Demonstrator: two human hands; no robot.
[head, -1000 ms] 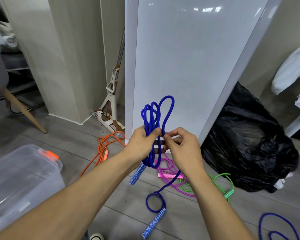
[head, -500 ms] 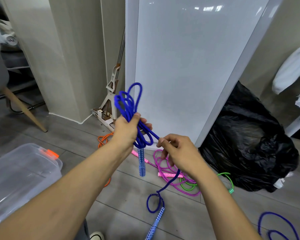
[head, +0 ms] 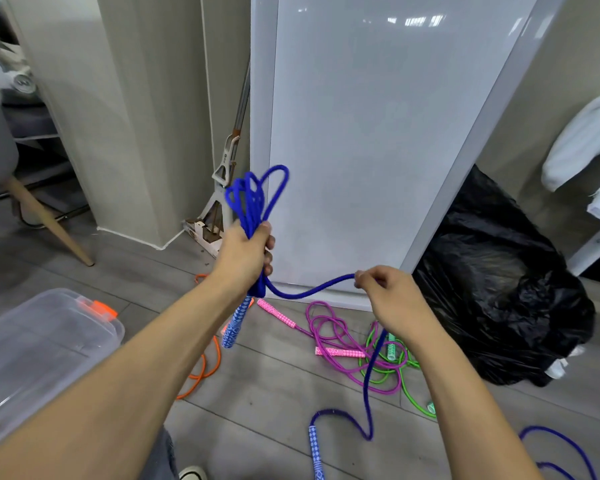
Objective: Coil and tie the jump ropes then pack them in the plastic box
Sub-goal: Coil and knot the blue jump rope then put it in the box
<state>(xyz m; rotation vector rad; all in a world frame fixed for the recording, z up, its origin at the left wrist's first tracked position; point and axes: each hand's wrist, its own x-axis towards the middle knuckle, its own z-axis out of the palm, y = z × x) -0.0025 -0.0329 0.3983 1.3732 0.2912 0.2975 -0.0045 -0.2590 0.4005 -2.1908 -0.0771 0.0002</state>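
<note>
Grey plank flooring (head: 257, 410) runs under everything, and a tall white panel (head: 361, 150) leans against the wall ahead of us. To its right slumps a black rubbish bag (head: 499, 289). At our lower left sits the clear plastic box (head: 42, 348), with an orange latch (head: 101, 308) on its near end and none of the ropes inside that we can see.

We hold the blue jump rope (head: 253, 199) up in front of the panel. Our left hand (head: 243, 258) is closed around the gathered coil, whose loops stand up above the fist, while one patterned blue handle (head: 234, 322) hangs just below it. From the coil a single strand sags across to our right hand (head: 392, 299), which pinches it between thumb and curled fingers. Past that hand the strand drops to the floor and curls round to the second handle (head: 316, 455), lying near our feet.

Loose ropes are scattered on the floor beyond: a magenta rope (head: 329, 327) with pink handles, tangled with a green rope (head: 392, 368); an orange rope (head: 208, 368) partly hidden behind our left forearm; and another dark blue rope (head: 561, 441) at the lower right edge.
</note>
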